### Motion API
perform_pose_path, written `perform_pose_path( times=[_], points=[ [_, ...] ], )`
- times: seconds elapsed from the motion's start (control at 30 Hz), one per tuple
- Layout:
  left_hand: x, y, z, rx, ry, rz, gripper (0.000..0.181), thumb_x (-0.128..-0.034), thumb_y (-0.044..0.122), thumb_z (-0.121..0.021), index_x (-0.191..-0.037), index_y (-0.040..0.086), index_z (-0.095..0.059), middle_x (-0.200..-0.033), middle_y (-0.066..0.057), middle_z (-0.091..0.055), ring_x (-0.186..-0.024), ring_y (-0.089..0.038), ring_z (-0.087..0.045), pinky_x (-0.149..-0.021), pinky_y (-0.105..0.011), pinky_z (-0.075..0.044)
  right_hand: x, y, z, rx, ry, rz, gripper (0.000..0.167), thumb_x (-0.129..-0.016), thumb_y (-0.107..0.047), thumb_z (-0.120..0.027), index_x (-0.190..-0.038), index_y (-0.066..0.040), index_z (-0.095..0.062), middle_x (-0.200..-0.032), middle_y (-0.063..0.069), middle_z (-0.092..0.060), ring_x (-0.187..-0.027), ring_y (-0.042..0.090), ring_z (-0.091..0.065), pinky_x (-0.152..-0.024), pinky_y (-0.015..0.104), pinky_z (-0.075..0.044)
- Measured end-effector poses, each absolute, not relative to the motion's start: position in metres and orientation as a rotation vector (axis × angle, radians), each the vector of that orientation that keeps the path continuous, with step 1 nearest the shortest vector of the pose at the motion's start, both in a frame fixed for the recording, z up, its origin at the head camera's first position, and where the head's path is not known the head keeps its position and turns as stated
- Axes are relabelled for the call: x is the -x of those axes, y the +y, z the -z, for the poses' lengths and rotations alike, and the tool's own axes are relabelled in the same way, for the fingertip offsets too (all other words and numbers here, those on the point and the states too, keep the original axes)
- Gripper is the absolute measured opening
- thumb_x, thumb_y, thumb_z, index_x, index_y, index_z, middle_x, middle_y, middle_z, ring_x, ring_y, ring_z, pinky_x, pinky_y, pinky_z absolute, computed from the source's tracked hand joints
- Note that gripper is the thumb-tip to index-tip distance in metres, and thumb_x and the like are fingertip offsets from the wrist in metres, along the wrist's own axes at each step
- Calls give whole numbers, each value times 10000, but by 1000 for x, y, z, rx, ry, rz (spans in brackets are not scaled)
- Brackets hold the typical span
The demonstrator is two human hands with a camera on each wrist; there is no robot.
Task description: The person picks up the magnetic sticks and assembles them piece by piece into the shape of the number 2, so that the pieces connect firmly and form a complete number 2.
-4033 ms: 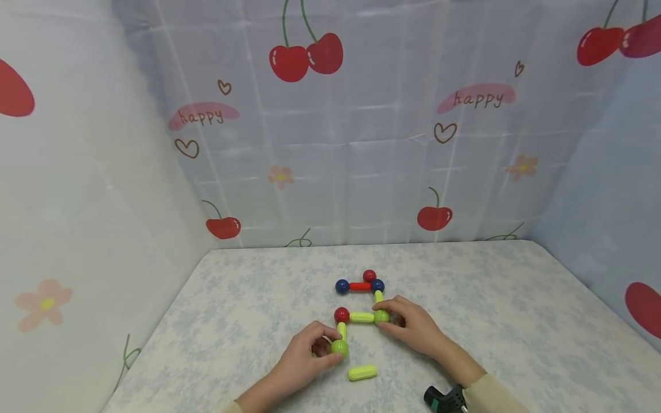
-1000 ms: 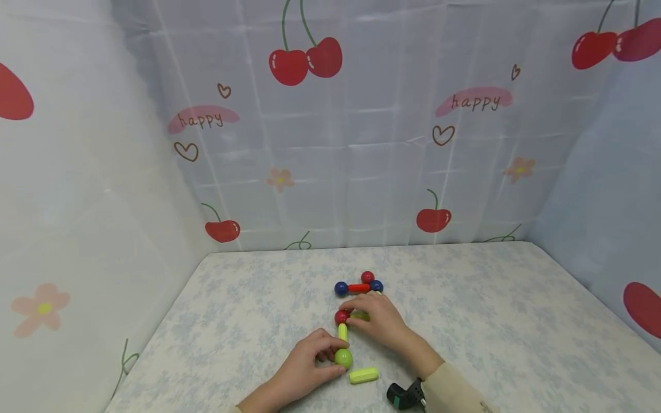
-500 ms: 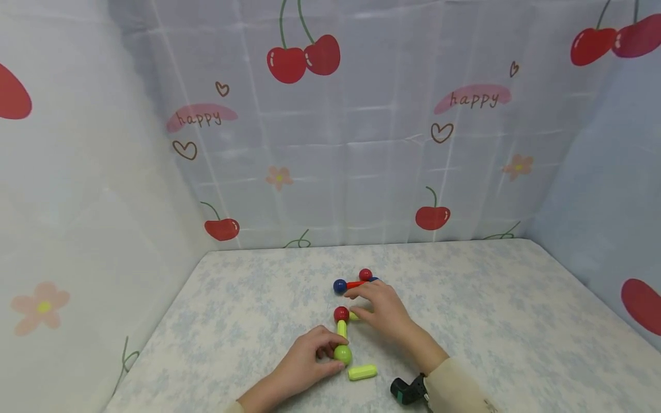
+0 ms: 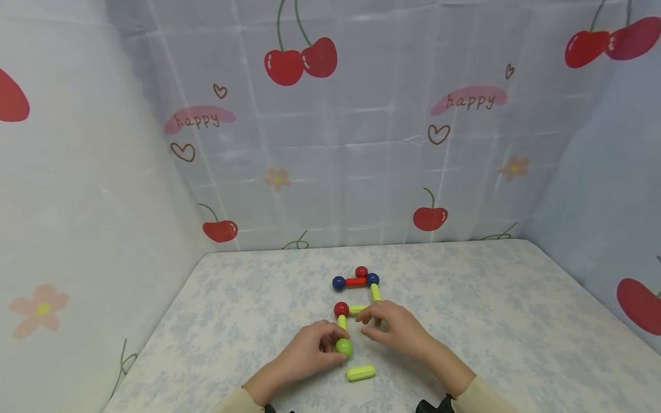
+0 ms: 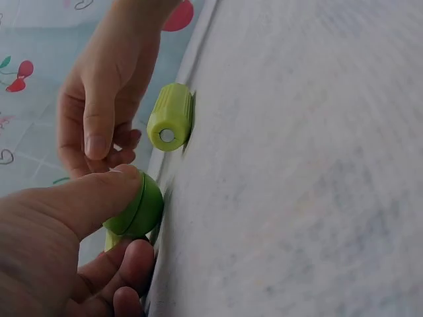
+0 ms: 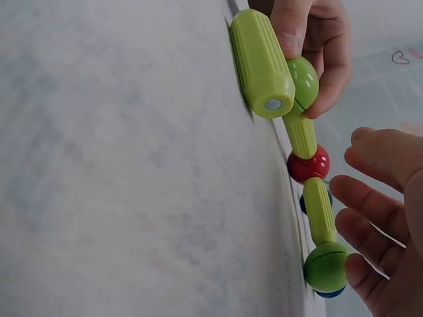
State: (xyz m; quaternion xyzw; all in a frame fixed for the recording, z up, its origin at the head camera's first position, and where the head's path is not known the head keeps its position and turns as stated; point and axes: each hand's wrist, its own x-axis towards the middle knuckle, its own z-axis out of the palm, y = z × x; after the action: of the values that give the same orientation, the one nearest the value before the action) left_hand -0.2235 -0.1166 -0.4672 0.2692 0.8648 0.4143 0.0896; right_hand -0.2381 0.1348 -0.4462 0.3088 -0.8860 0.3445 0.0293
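Note:
My left hand (image 4: 312, 351) pinches a light green magnetic ball (image 4: 344, 347) at the near end of a chain of balls and rods. From that ball a green rod (image 4: 342, 323) leads to a red ball (image 4: 341, 310), then another green rod (image 4: 357, 310) runs right. My right hand (image 4: 395, 328) hovers beside this rod with loosely bent fingers, holding nothing. It hides a second green ball (image 6: 326, 267) in the head view; whether a fingertip touches that ball I cannot tell. Nearest me lies a loose green rod (image 4: 361, 373), its metal end visible in the left wrist view.
Farther back, a green rod (image 4: 375, 292) reaches a blue ball (image 4: 372, 279). A red rod (image 4: 356, 282) links it to another blue ball (image 4: 338, 283), with a red ball (image 4: 361, 272) behind. A cherry-printed curtain (image 4: 330, 172) stands behind the table (image 4: 248, 298).
My right hand left the right-hand green ball, went to the red ball, then lifted off and drew back toward me. My left hand stays at its green ball.

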Motion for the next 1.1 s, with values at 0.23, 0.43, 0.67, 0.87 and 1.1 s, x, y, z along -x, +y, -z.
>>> perform_pose_path(
  times=[0.23,0.43,0.67,0.87,1.1],
  points=[
    [224,-119,475,-826,2619,-1233,318,-863,338,-790,-1161,278,-700,-1048,122,-649,-709,7,-543,-639,-189,-472,229,147,458,-1067,-2777,-1390,218,-946,-308,-695,-1115,-171,-696,-1050,-11,-705,-797,19,-577,-670,218,-499],
    [226,-117,478,-837,2663,-1232,330,-863,355,-786,-1175,294,-698,-1009,139,-641,-699,13,-533,-630,-188,-467,226,154,468,-1118,-2721,-1485,200,-941,-285,-702,-1111,-179,-690,-1018,8,-705,-790,37,-581,-680,218,-495],
    [224,-119,483,-807,2666,-1249,334,-850,368,-795,-1162,290,-707,-980,147,-636,-692,17,-536,-621,-189,-464,223,151,479,-1331,-2647,-1335,204,-897,-347,-751,-1069,-264,-679,-1002,-68,-676,-842,53,-555,-750,194,-479],
    [224,-119,483,-818,2651,-1268,332,-855,363,-791,-1168,295,-703,-993,143,-643,-691,18,-541,-620,-188,-470,223,150,483,-1404,-2578,-1223,208,-875,-411,-762,-1021,-299,-666,-960,-105,-645,-819,45,-522,-728,173,-453],
    [227,-120,481,-830,2654,-1263,334,-859,377,-785,-1172,296,-701,-1007,139,-651,-695,21,-550,-628,-188,-474,225,150,482,-1377,-2607,-1209,152,-878,-403,-760,-982,-330,-677,-968,-128,-614,-829,40,-534,-736,171,-455]
  ],
)
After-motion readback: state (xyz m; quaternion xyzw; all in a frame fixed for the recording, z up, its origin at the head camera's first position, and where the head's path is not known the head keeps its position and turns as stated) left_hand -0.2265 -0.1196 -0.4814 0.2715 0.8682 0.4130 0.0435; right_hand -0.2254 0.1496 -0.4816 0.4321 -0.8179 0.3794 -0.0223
